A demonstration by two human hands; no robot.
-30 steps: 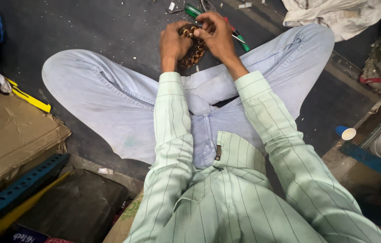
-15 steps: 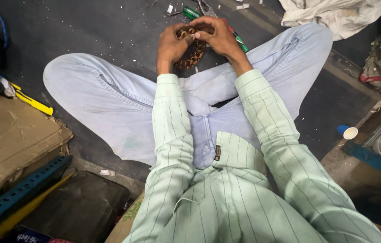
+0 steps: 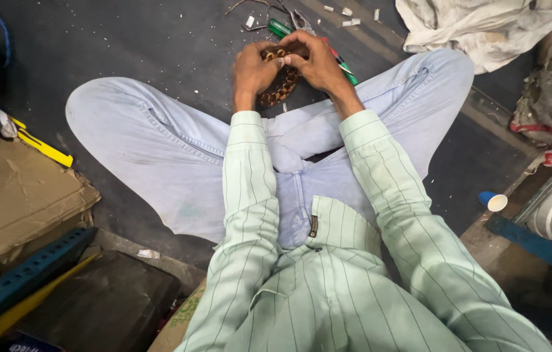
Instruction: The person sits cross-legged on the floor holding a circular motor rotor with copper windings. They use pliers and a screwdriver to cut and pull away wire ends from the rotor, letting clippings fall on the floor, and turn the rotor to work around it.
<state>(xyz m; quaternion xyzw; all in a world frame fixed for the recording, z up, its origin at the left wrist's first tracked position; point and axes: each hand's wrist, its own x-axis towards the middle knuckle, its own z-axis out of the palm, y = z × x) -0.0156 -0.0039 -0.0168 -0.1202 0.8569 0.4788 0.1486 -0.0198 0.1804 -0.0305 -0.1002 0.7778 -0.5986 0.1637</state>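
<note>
Brown coiled winding [image 3: 280, 86] above the crossed legs, clasped at its top between left hand [image 3: 254, 70] and right hand [image 3: 315, 60], both closed on it, green-handled tool [image 3: 281, 28] and white scraps [image 3: 347, 13] on the floor just beyond.

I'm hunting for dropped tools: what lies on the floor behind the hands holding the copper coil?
Behind the left hand and right hand gripping the copper coil lie a green-handled tool, partly hidden by the hands, and white scraps.

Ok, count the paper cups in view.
1: a small blue paper cup with a white inside lies tipped on the dark floor at right, beside the blue metal bar. Clutter may hide others.
</note>
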